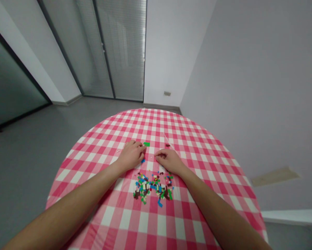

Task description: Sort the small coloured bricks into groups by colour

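Note:
My left hand (131, 155) rests on the pink-and-white checked tablecloth (197, 166), its fingers curled down, with a small blue brick (143, 160) just below them. Whether those fingers pinch anything is hidden. A green plastic plate brick (146, 143) lies just beyond the fingertips. My right hand (170, 161) lies flat with its fingers pointing left and nothing visible in them. A dark red brick (167, 145) sits beyond it. Nearer me, below both hands, spreads a loose pile of small multicoloured plastic bricks (153, 187).
The cloth covers a round table (156, 116), whose curved edge runs around the hands and pile. Beyond it lie a grey floor (28, 166), a glass partition with blinds (121, 52), and a pale wall (249, 86).

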`<state>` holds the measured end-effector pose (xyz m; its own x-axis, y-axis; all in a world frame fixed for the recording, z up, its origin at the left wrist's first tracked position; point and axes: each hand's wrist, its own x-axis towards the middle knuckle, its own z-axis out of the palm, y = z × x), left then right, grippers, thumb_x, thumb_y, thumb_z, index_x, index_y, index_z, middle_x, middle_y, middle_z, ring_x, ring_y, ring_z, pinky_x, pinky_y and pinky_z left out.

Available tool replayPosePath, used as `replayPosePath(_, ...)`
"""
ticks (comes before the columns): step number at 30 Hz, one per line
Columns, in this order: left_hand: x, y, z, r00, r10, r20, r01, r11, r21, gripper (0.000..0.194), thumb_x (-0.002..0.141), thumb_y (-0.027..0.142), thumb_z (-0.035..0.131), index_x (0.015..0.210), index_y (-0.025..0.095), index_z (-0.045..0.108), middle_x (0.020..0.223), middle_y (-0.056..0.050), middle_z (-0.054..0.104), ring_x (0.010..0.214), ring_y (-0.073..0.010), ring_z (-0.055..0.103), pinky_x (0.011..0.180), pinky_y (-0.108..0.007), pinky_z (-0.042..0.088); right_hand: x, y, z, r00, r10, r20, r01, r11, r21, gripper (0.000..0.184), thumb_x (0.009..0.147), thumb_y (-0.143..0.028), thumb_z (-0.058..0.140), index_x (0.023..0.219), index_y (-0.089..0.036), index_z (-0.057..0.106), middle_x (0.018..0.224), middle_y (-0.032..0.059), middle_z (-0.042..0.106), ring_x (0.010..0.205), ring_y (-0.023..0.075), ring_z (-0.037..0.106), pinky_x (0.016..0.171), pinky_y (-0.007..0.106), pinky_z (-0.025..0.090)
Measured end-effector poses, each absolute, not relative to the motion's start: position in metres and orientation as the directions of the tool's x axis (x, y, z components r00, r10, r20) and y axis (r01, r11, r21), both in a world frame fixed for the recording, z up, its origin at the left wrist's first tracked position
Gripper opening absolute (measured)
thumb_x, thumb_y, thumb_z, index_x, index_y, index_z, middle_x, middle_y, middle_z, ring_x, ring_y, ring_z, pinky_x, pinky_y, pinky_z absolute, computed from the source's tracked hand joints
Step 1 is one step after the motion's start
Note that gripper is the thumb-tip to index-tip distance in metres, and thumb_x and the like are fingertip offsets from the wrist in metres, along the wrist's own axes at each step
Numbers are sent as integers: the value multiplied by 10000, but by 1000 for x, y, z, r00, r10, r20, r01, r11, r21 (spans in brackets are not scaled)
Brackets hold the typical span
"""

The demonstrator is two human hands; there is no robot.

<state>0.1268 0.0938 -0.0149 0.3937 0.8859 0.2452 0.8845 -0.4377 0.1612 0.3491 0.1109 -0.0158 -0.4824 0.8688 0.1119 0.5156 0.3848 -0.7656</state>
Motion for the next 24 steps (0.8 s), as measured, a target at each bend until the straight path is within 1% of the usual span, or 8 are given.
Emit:
replayPosePath(5, 127, 95, -16, 395, 884, 251, 884, -440, 156, 266, 922, 233, 468, 1054, 201, 696, 1048, -81, 669, 935, -249, 504, 864, -402, 369, 349, 111, -16, -484, 869, 106, 513, 379, -770, 167, 814, -131, 608, 902, -156, 748, 831, 50, 741, 721, 164, 645, 641, 253, 458)
replayPosePath(14, 128, 97, -18, 399, 878, 266, 883, -446, 145, 254, 927, 236, 465, 1029, 196, 695, 1038, -83, 668, 913, -240, 508, 850, -396, 375, 349, 112, -18, -473, 876, 96, 518, 364, -774, 168, 818, -149, 603, 906, -159, 746, 821, 49, 739, 700, 159, 635, 627, 253, 454)
replayPosePath(20, 127, 97, -19, 407, 878, 252, 879, -452, 153, 258, 926, 232, 462, 1047, 195, 687, 1090, -78, 667, 936, -249, 501, 854, -404, 378, 350, 112, -19, -482, 870, 107, 523, 383, -761, 172, 818, -153, 600, 901, -163, 750, 806, 45, 736, 694, 154, 633, 619, 250, 452)
replayPosePath(24, 126, 97, -19, 409, 874, 262, 866, -463, 190, 266, 895, 186, 483, 1050, 219, 696, 1151, -61, 665, 981, -254, 504, 871, -409, 384, 352, 116, -18, -471, 879, 74, 494, 332, -804, 178, 807, -156, 603, 905, -160, 752, 827, 54, 740, 711, 161, 646, 624, 252, 474)
